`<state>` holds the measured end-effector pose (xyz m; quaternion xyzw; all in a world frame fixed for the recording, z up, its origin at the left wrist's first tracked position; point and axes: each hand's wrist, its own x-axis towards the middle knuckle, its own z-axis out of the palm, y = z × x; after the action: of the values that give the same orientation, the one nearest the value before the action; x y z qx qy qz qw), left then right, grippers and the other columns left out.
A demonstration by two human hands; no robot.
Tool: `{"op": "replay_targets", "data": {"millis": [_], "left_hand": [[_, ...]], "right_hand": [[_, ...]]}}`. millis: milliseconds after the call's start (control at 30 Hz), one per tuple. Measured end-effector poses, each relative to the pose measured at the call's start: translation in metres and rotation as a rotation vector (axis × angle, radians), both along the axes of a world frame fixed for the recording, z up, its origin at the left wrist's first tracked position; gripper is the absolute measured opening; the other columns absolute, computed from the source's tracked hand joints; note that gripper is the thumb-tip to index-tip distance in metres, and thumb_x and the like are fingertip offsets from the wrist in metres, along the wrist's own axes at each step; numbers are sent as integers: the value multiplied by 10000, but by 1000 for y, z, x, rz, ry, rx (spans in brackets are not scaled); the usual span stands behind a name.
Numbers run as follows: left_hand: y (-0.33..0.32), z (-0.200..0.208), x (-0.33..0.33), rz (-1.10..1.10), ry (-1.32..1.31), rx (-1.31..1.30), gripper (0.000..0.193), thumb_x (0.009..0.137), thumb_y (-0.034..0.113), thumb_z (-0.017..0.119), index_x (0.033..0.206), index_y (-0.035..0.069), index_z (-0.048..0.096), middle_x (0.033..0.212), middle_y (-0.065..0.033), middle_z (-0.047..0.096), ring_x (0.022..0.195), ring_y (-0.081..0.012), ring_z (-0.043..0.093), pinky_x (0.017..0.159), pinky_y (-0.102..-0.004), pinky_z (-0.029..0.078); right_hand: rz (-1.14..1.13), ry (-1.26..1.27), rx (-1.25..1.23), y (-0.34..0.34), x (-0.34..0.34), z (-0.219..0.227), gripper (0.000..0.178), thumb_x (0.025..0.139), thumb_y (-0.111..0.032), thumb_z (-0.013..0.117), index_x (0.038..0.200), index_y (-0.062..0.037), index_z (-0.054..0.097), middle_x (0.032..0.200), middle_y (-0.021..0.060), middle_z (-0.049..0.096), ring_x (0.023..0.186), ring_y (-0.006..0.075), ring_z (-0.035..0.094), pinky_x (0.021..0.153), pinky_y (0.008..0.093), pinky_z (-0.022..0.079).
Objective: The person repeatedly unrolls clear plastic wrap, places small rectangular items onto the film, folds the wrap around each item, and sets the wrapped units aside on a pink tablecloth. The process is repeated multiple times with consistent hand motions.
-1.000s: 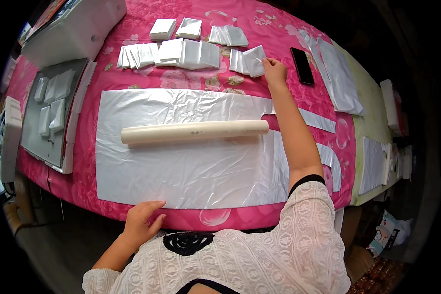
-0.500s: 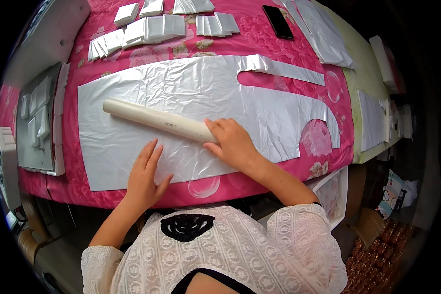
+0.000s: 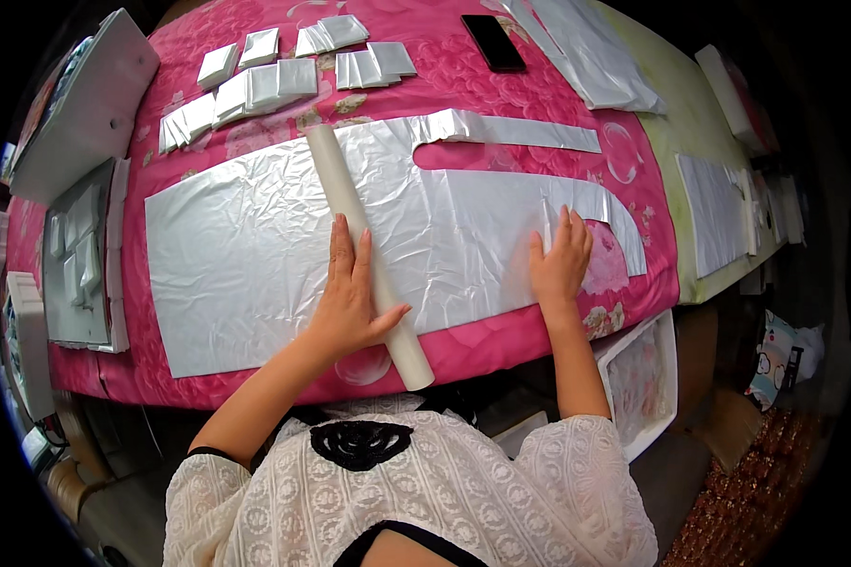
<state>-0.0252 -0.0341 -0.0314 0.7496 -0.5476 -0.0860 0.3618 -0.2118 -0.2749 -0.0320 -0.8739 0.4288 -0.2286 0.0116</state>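
A thin silvery-white plastic apron lies flat on the pink flowered tablecloth, with a long slot and a curved cutout toward its right end. Across it, slanting from far to near, lies a whitish tube whose near end passes the apron's near edge. My left hand rests against the tube, fingers stretched out and thumb spread over it. Beside the curved cutout, my right hand touches the plastic, fingers extended and gripping nothing that I can see.
Several folded plastic packets lie at the far left, and a black phone at the far side. More plastic sheets lie at the far right. A tray with packets stands at the left, and a white bin below the table's right edge.
The tube has swung from lying mostly crosswise to pointing away from me. My left hand has moved onto it; my right hand has let go of it and moved right to the cutout.
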Motion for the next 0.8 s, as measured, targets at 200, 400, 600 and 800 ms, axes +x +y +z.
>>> {"op": "replay_targets", "data": {"millis": [200, 400, 600, 800], "left_hand": [[-38, 5, -18, -44, -24, 83, 929, 742, 347, 664, 1418, -27, 148, 1471, -296, -21, 1367, -462, -20, 1097, -501, 125], [-55, 11, -27, -90, -44, 125, 831, 770, 312, 647, 1385, -56, 226, 1476, -275, 46, 1377, -431, -9, 1102, -483, 136], [-46, 25, -8, -72, 715, -209, 732, 868, 421, 533, 1401, 9, 249, 1480, -181, 179, 1351, -360, 218, 1083, -441, 228], [-4, 44, 66, 193, 1622, -440, 588, 910, 432, 482, 1315, 21, 367, 1249, -144, 522, 1104, -240, 538, 934, -371, 442]], "right_hand": [[-9, -67, -53, -33, -34, -16, 292, 772, -201, 669, 978, -15, 579, 1024, 137, 593, 937, 278, 538, 827, 388, 429], [-52, -718, 616, -111, -11, 40, 153, 853, -130, 578, 902, 15, 576, 726, 37, 615, 590, 97, 541, 553, 252, 436], [335, -662, 415, -60, 114, 135, 215, 816, -149, 618, 951, 18, 611, 760, 91, 656, 654, 147, 618, 594, 282, 475], [964, -28, 584, 126, 170, 80, 319, 749, -174, 675, 1012, -19, 585, 993, 164, 607, 921, 300, 594, 785, 399, 482]]}}
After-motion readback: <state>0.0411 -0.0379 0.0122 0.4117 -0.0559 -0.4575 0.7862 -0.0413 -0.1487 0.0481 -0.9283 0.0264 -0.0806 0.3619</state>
